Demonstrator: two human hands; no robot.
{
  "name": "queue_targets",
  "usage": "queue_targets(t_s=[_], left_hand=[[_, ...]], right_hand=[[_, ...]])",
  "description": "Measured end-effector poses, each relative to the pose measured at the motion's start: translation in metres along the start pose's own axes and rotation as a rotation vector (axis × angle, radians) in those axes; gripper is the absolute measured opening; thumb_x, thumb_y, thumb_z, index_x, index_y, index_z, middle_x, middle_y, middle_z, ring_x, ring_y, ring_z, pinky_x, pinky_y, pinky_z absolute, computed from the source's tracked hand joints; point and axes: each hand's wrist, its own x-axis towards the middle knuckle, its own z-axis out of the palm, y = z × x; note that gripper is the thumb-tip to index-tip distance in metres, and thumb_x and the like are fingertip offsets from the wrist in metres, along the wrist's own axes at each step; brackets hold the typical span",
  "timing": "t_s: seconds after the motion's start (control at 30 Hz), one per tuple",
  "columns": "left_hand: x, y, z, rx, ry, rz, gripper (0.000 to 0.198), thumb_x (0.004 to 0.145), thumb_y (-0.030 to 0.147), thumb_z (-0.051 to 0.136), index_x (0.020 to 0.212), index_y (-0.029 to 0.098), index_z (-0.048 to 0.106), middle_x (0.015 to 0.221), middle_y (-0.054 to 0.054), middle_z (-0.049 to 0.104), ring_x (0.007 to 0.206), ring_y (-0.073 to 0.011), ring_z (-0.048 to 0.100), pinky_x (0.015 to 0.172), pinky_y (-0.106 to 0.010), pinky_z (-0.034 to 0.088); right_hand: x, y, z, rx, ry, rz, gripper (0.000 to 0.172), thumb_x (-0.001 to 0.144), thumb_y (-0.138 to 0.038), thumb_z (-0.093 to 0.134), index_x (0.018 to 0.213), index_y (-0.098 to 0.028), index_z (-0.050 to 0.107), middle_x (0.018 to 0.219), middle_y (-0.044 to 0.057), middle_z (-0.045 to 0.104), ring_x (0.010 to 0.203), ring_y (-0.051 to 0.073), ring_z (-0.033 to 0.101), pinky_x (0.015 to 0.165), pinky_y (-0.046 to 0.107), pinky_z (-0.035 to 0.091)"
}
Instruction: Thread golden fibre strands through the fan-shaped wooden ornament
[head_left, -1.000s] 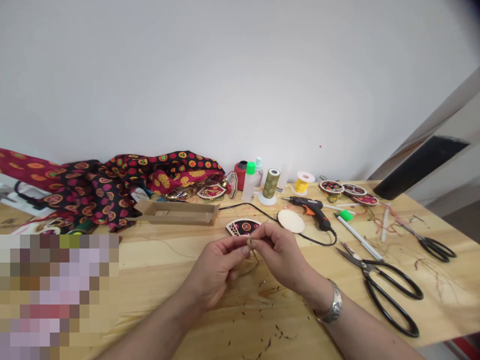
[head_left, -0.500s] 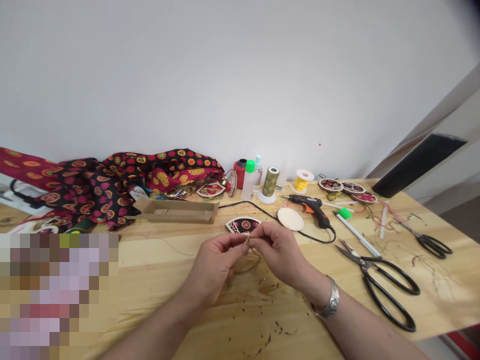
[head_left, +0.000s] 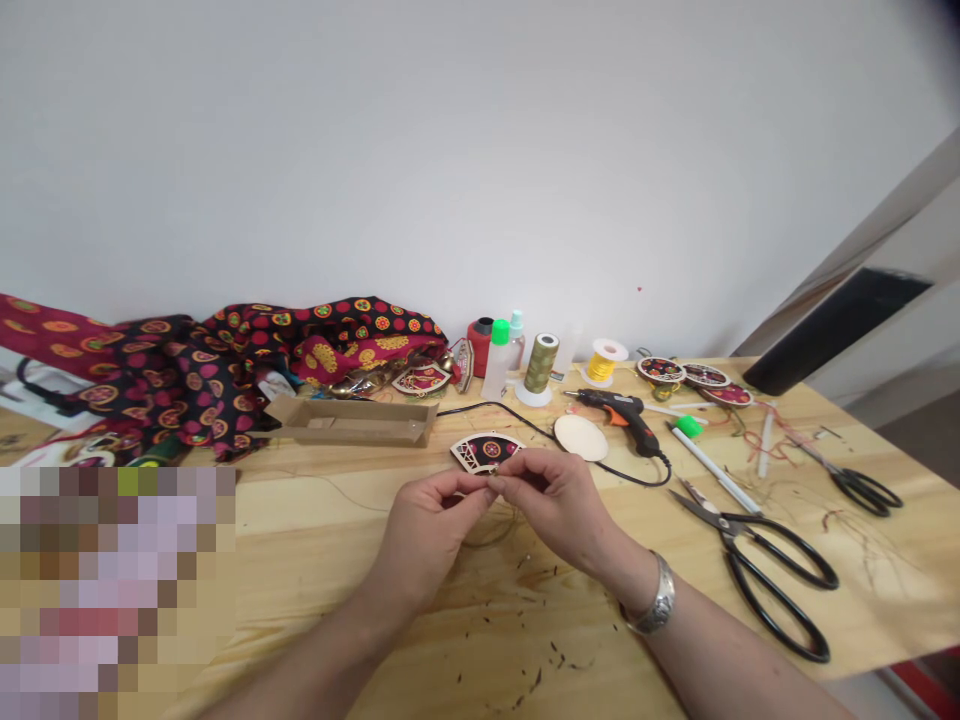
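Observation:
My left hand [head_left: 426,528] and my right hand [head_left: 564,515] meet over the table, thumbs and forefingers pinched together at the tips. Between them they grip a thin olive-coloured cord [head_left: 489,540], whose loop hangs below the fingers; the pinched part is mostly hidden. Just behind the fingertips lies a fan-shaped pendant [head_left: 491,449] with a pale cut-out frame and dark patterned fabric inside. Whether the cord is joined to it, I cannot tell. A round pale disc [head_left: 580,438] lies beyond my right hand.
Large black-handled scissors [head_left: 739,525] lie right of my right arm, with a glue gun [head_left: 619,408] behind. A cardboard box [head_left: 360,424], patterned fabric [head_left: 247,350], an olive thread spool [head_left: 541,365] and a green-capped bottle [head_left: 498,365] line the back. Dark scraps [head_left: 553,655] litter the front.
My fingertips have drawn closer together over the cord, covering the bit that showed between them. Slightly more of the fan-shaped pendant shows. Other things stay put.

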Motion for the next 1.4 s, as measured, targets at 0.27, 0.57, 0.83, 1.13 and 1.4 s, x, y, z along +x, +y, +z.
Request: queue_targets(t_s=[0.27, 0.57, 0.83, 1.13, 1.4], left_hand=[[0.000, 0.006, 0.001, -0.226, -0.103, -0.124, 0.011, 0.062, 0.024, 0.068, 0.057, 0.014, 0.066, 0.050, 0.004, 0.053, 0.045, -0.0056, 0.038, 0.044, -0.019, 0.027], [0.005, 0.001, -0.003, -0.315, -0.035, -0.188, 0.016, 0.062, 0.029, 0.070, 0.067, 0.014, 0.068, 0.056, 0.002, 0.057, 0.036, -0.0009, 0.026, 0.036, -0.019, 0.014], [0.008, 0.003, -0.005, -0.427, 0.072, -0.236, 0.020, 0.061, 0.027, 0.070, 0.072, 0.011, 0.065, 0.062, -0.002, 0.063, 0.037, 0.0006, 0.024, 0.035, -0.015, 0.014], [0.009, 0.000, -0.008, -0.654, 0.036, -0.236, 0.018, 0.063, 0.025, 0.069, 0.070, 0.014, 0.057, 0.057, 0.003, 0.058, 0.035, 0.0012, 0.022, 0.035, -0.014, 0.013], [0.006, 0.006, -0.005, -0.595, 0.004, -0.291, 0.015, 0.062, 0.024, 0.070, 0.068, 0.014, 0.060, 0.041, 0.011, 0.030, 0.038, -0.0015, 0.020, 0.036, -0.015, 0.011]], right_hand=[[0.004, 0.001, 0.001, 0.173, -0.018, 0.069, 0.014, 0.073, -0.020, 0.058, 0.059, -0.014, 0.058, 0.054, -0.003, 0.050, 0.050, 0.007, 0.040, 0.047, 0.018, 0.034], [0.009, -0.001, -0.016, -0.036, -0.145, -0.017, 0.019, 0.082, -0.026, 0.049, 0.081, -0.018, 0.066, 0.069, 0.000, 0.060, 0.060, 0.010, 0.048, 0.055, 0.021, 0.038], [0.000, -0.008, -0.016, -0.216, -0.134, -0.049, 0.027, 0.084, -0.028, 0.046, 0.063, -0.016, 0.058, 0.051, -0.004, 0.039, 0.047, 0.008, 0.031, 0.043, 0.021, 0.024], [-0.019, -0.011, 0.009, -0.602, -0.364, -0.458, 0.019, 0.081, -0.013, 0.040, 0.068, -0.018, 0.054, 0.058, 0.001, 0.053, 0.053, 0.012, 0.043, 0.053, 0.025, 0.031], [-0.008, -0.009, -0.009, -0.041, -0.024, -0.279, 0.022, 0.086, -0.022, 0.041, 0.074, -0.018, 0.060, 0.090, 0.006, 0.059, 0.084, 0.016, 0.055, 0.076, 0.028, 0.042]])
